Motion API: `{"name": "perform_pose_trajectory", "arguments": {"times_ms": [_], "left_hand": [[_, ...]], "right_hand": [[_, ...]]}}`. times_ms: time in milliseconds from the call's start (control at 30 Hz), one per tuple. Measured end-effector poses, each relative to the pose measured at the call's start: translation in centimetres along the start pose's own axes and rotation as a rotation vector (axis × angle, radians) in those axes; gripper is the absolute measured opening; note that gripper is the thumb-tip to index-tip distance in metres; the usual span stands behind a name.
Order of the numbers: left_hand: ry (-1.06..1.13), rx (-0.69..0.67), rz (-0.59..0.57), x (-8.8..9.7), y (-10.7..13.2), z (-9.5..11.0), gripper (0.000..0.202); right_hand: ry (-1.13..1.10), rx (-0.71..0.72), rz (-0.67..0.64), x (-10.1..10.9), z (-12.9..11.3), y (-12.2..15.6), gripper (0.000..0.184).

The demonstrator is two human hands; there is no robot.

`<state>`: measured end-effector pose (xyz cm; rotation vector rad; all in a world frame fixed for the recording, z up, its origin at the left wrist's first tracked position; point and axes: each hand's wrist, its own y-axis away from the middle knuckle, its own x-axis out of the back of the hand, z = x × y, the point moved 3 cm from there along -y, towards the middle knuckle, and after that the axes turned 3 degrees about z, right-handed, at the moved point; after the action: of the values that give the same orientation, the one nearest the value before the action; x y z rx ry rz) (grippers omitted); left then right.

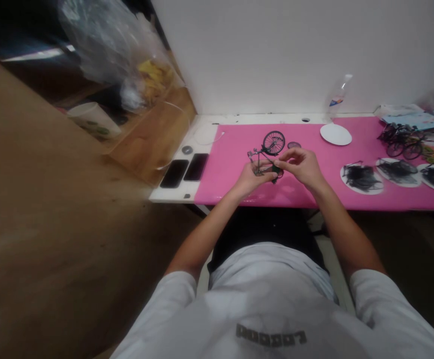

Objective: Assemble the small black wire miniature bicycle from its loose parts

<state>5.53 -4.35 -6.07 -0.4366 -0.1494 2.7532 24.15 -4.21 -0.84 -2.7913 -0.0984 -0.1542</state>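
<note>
A small black model bicycle [261, 158] is held just above the pink table cover, one spoked wheel [274, 143] pointing away from me. My left hand [253, 178] is closed round its frame from the left, with the thumb along the near side. From the right, my right hand [302, 167] pinches at a dark part of the bicycle near its middle; my fingertips partly hide what they grip. A loose round wheel [294, 145] lies on the pink cover just behind my right hand.
White plates with black bicycle parts [362, 178] stand at the right, below a bare white plate [335, 134]. Several assembled model bicycles [400, 139] cluster at the far right. A clear bottle [339, 97] stands by the wall. Two dark phones [174, 173] lie at the table's left end.
</note>
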Motion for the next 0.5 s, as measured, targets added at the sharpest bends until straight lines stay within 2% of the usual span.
{"name": "perform_pose_trajectory", "arguments": {"times_ms": [500], "left_hand": [[0.012, 0.039, 0.016, 0.23, -0.07, -0.24, 0.059]], "right_hand": [[0.005, 0.015, 0.009, -0.06, -0.01, -0.02, 0.054]]}}
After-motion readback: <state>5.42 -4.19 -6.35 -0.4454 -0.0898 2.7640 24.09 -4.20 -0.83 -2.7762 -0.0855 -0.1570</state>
